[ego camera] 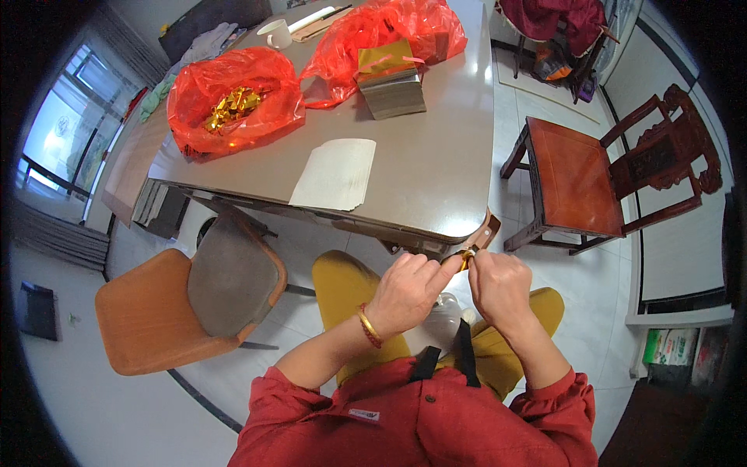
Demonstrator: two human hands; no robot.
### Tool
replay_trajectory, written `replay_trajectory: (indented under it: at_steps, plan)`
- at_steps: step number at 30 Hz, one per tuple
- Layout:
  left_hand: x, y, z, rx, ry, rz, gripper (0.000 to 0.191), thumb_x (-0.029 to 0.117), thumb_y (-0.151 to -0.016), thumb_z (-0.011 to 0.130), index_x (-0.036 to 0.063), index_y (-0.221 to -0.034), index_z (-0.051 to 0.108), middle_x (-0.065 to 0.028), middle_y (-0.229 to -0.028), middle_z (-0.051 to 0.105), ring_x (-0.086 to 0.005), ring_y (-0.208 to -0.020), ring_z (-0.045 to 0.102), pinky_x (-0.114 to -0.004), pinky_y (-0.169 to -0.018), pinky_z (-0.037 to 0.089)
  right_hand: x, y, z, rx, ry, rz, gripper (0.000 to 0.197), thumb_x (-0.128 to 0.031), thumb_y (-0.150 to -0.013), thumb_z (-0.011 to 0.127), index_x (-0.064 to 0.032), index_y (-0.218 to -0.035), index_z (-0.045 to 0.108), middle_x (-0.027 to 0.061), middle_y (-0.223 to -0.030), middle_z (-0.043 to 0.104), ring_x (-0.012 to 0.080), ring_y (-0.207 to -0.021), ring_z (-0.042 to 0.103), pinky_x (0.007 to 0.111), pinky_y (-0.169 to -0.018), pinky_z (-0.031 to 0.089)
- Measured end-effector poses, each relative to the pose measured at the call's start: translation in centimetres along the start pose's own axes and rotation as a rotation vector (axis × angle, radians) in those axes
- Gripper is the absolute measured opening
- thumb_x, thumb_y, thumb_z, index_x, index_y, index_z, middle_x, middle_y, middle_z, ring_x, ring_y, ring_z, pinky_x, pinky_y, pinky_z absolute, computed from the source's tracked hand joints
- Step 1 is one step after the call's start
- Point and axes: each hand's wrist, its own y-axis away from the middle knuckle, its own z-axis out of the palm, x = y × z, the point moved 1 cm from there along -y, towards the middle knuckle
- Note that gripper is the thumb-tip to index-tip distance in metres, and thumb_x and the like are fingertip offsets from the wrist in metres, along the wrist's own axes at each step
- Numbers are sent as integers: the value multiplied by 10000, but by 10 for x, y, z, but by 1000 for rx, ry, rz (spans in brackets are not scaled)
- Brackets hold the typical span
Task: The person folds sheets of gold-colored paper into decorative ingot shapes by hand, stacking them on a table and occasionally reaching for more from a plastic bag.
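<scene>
Just off the table's near right corner, my left hand (408, 286) and my right hand (501, 285) pinch a small piece of gold foil paper (465, 260) between their fingertips. Fingers cover much of it, so its exact shape is hidden. On the table (432, 152) lies a pile of pale paper sheets (338, 174). Behind it is a thick stack of paper (394, 96) with a gold sheet (385, 57) on top. At the left, an open red plastic bag (262, 131) holds shiny gold folded foil pieces (233, 108).
A second red plastic bag (338, 49) lies behind the paper stack, near a white mug (275, 34). An orange and grey chair (227, 274) stands at my left, a carved wooden chair (575, 178) at the right. A translucent plastic item (437, 327) is between my knees.
</scene>
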Motion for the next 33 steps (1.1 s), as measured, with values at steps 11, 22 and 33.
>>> replay_trajectory:
  at_steps: [11, 22, 33]
  plan:
    - [-12, 4, -5, 7, 0, -40, 441, -8, -782, 630, 46, -1214, 557, -110, -755, 521, -298, -725, 527, -399, -681, 435, 2, -7, -8, -182, -119, -49, 231, -181, -824, 642, -65, -637, 571, 122, -568, 598, 313, -517, 601, 424, -531, 479]
    - [-10, 4, -6, -79, 276, -20, 406, -24, -803, 614, 61, -1198, 571, -121, -788, 546, -303, -718, 545, -388, -698, 447, 26, 3, 22, -431, -931, 492, 345, -237, -928, 624, 33, -720, 578, 100, -533, 447, 74, -537, 390, 312, -487, 363]
    - [-67, -9, -75, 292, 5, -327, 237, 44, -926, 509, 12, -1141, 605, -188, -1042, 659, -343, -928, 654, -396, -815, 513, 15, -37, 0, 136, -367, -38, 88, -74, -813, 687, -9, -825, 630, 102, -794, 574, 288, -777, 553, 373, -692, 448]
